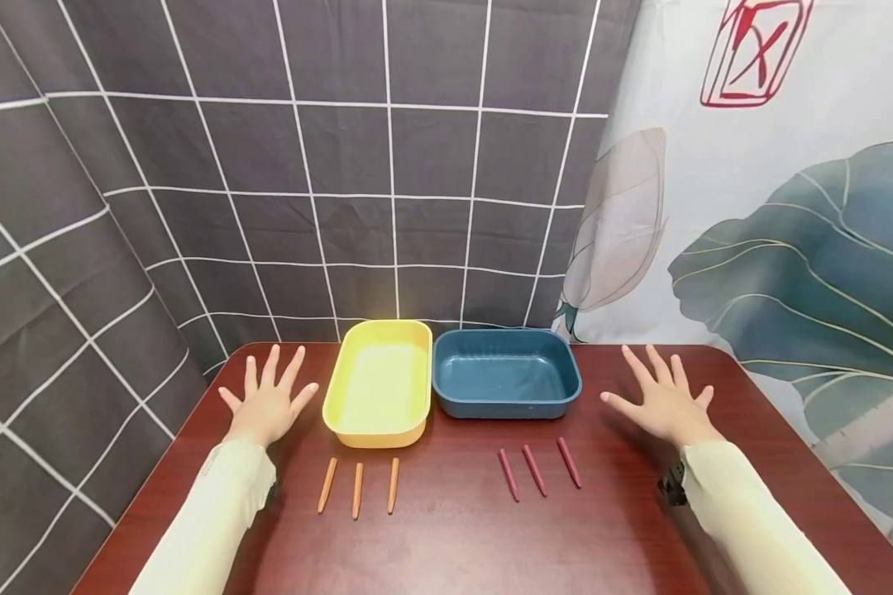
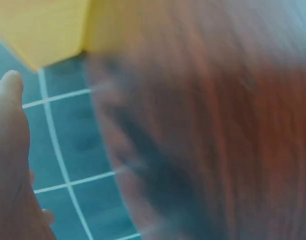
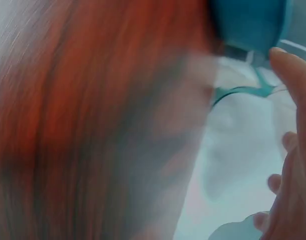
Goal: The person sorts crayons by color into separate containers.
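Observation:
My left hand [image 1: 266,406], fingers spread, is at the left beside the yellow tray [image 1: 332,413], apart from it and holding nothing. On the other side my right hand [image 1: 666,406] is spread the same way, to the right of the blue tray [image 1: 506,409]. The two trays stand side by side at the back of the table. Several short sticks lie in front of them: orange ones like this orange stick [image 1: 357,491] before the yellow tray, dark pink ones like this pink stick [image 1: 534,470] before the blue tray. Each wrist view shows part of its hand and the nearer tray.
The reddish-brown wooden table [image 1: 446,545] has rounded far corners. Behind it hangs a dark grey curtain [image 1: 342,165] with white grid lines, and at the right a white curtain [image 1: 685,207] with leaf patterns.

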A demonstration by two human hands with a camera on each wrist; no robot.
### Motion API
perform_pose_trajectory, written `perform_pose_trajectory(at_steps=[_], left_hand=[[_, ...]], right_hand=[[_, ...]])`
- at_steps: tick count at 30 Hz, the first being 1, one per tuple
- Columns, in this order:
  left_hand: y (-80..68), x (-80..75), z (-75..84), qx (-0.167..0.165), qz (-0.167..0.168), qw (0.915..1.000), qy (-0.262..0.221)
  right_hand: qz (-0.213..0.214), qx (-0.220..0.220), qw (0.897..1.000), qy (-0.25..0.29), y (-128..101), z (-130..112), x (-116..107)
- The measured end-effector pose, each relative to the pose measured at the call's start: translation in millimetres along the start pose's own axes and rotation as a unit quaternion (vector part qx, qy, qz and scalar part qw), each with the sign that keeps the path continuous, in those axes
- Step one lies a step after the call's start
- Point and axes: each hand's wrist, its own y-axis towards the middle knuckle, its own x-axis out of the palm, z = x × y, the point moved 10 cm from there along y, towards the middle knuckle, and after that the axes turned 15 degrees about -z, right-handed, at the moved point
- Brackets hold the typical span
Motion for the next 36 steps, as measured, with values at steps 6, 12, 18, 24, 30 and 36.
perform_pose_trajectory(at_steps=[6, 12, 18, 24, 30, 36], left_hand=[[-16.4, -14.2, 23.5, 0.046, 0.048, 0.9977, -0.008], [-34.4, -13.1, 50.6, 0.114, 0.085, 0.9898, -0.001], [-44.7, -2.1, 67.2, 0.142, 0.092, 0.9854, 0.013], [-48.2, 7.9, 69.8, 0.136, 0.075, 0.9879, -0.004], [-51.1, 15.2, 75.3, 0.127, 0.07, 0.9894, -0.01], [-53.1, 25.3, 82.9, 0.134, 0.064, 0.9887, -0.021]], right_hand=[[0.021, -0.028, 0.999, 0.023, -6.9, -20.6, -0.9], [0.015, -0.058, 0.995, 0.076, -20.3, -48.6, 8.2], [-0.004, -0.047, 0.993, 0.111, -29.3, -64.6, 22.3], [-0.041, -0.021, 0.987, 0.152, -29.9, -73.1, 40.8], [-0.078, 0.012, 0.976, 0.203, -30.1, -81.9, 57.1], [-0.083, 0.028, 0.976, 0.199, -27.1, -86.8, 68.2]])
